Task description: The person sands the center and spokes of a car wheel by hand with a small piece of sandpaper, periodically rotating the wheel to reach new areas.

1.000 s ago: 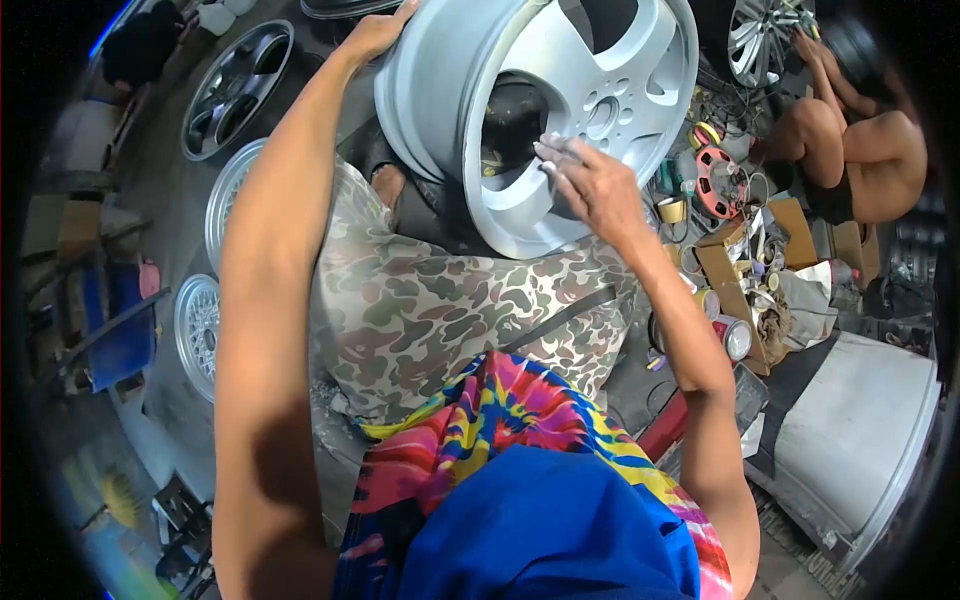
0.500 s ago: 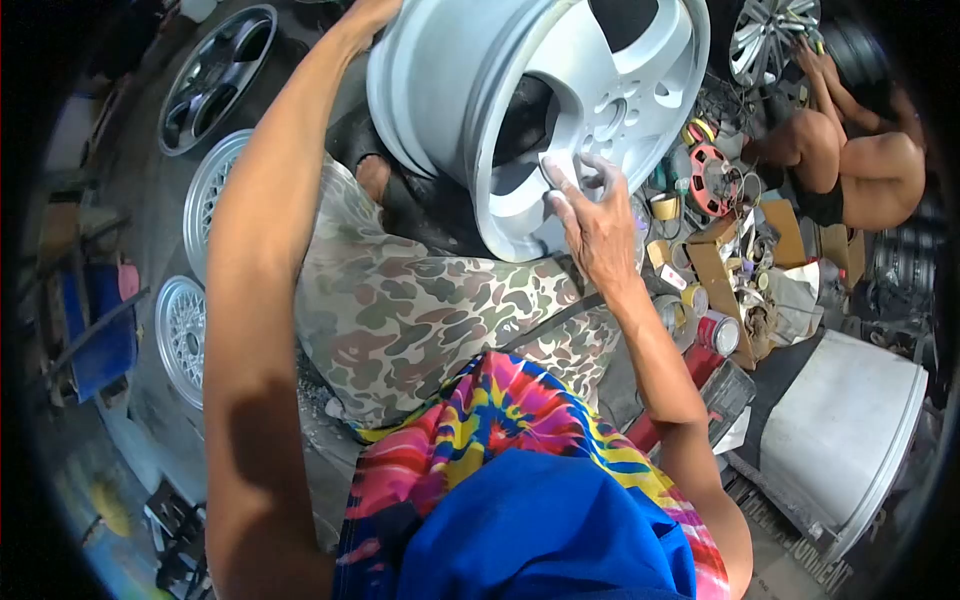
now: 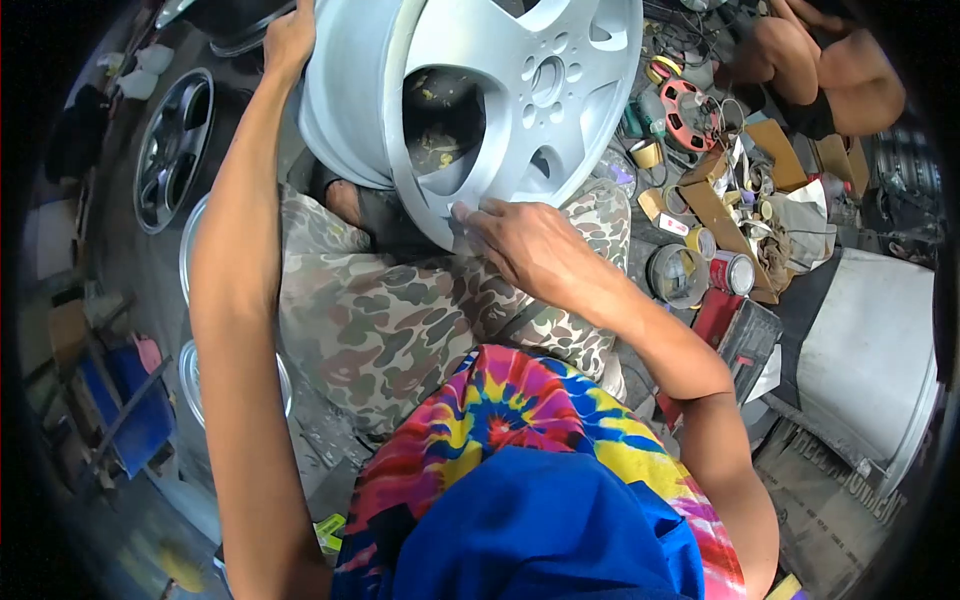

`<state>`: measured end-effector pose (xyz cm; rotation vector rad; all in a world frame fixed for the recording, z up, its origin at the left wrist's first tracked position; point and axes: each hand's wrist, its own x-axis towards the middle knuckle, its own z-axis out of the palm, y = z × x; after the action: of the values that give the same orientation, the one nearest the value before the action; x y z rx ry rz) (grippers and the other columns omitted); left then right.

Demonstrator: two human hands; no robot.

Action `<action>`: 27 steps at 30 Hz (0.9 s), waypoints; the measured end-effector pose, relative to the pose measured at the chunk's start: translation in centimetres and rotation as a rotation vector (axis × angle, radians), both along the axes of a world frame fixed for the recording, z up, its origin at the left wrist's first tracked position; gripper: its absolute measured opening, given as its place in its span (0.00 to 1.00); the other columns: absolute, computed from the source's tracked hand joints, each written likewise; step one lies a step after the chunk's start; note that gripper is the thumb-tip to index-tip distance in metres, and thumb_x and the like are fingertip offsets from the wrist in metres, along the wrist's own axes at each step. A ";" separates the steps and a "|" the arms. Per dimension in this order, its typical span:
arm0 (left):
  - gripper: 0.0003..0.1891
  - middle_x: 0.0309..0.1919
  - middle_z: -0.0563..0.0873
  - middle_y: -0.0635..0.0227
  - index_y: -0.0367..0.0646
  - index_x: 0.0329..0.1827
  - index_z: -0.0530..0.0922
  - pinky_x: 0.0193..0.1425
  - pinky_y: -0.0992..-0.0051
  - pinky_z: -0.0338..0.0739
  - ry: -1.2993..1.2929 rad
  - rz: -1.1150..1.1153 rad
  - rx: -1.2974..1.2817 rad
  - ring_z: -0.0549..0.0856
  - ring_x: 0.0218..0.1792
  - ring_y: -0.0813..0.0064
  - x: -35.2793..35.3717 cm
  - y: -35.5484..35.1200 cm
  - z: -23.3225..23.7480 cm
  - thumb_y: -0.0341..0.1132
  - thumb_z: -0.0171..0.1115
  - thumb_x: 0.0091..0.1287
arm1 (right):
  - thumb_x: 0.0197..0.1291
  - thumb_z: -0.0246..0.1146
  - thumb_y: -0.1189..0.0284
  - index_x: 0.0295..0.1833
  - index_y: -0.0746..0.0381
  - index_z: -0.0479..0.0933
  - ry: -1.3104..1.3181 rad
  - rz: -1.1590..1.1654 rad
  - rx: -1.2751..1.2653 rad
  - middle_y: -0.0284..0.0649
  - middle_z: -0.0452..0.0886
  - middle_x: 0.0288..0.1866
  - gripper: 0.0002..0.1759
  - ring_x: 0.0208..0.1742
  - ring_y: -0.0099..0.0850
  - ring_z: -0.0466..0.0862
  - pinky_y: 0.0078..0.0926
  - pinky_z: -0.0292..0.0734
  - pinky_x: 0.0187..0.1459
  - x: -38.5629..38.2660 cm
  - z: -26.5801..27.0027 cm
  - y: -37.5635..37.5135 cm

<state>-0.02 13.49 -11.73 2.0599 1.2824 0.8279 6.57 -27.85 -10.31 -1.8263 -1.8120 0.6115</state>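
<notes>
A silver-grey car wheel rim point(image 3: 440, 200) stands tilted between my legs, its spoked face turned to the right. At the upper left, my left hand point(image 3: 290, 42) grips the rim's back edge; the tips of its fingers are partly cut off by the frame. My right hand point(image 3: 525, 243) is bent over the lower lip of the rim's face, its fingers pressed together against the metal. The fingertips are slightly blurred, and whatever lies under them is hidden.
Other rims, one dark point(image 3: 150, 160), stand at left. To the right are a red reel point(image 3: 692, 115), a cardboard box point(image 3: 715, 215) of odds and ends, a can point(image 3: 732, 272), a clear tub point(image 3: 678, 276) and a large white container point(image 3: 865, 345). Another person's bare legs point(image 3: 840, 75) show beyond.
The rim has shifted left and turned its face more toward me. My right hand has moved from a spoke down to the outer lip. My left hand has moved left and down with the rim.
</notes>
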 end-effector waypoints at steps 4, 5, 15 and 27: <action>0.42 0.38 0.90 0.44 0.28 0.45 0.87 0.55 0.59 0.77 -0.022 -0.025 0.029 0.89 0.45 0.59 -0.3 0.9 -0.9 0.67 0.46 0.79 | 0.61 0.63 0.76 0.54 0.68 0.81 0.154 -0.016 0.315 0.56 0.84 0.34 0.16 0.38 0.58 0.85 0.51 0.80 0.40 0.2 -2.6 2.5; 0.42 0.46 0.89 0.44 0.26 0.50 0.86 0.61 0.61 0.75 -0.063 -0.024 -0.078 0.87 0.53 0.59 -0.6 3.4 -2.2 0.68 0.55 0.73 | 0.60 0.63 0.76 0.57 0.65 0.81 0.100 0.021 0.160 0.56 0.84 0.35 0.19 0.40 0.58 0.85 0.52 0.79 0.42 0.3 -2.1 3.9; 0.48 0.57 0.86 0.36 0.22 0.58 0.83 0.69 0.60 0.72 -0.009 -0.035 -0.137 0.84 0.63 0.51 -0.3 2.6 -1.1 0.72 0.50 0.73 | 0.63 0.61 0.73 0.39 0.64 0.80 0.114 -0.118 0.010 0.53 0.85 0.33 0.06 0.38 0.56 0.86 0.54 0.79 0.42 -1.8 -2.3 3.1; 0.49 0.57 0.86 0.35 0.19 0.56 0.82 0.70 0.59 0.71 -0.002 0.000 -0.101 0.84 0.63 0.49 -0.3 2.4 -1.0 0.72 0.50 0.73 | 0.72 0.57 0.67 0.45 0.66 0.82 0.262 -0.149 0.072 0.58 0.83 0.32 0.14 0.39 0.60 0.83 0.56 0.75 0.42 -2.3 -4.3 4.2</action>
<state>-0.29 15.89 -12.68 1.9794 1.2966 0.7489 4.26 -23.66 -14.61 -1.7254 -1.4937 0.6836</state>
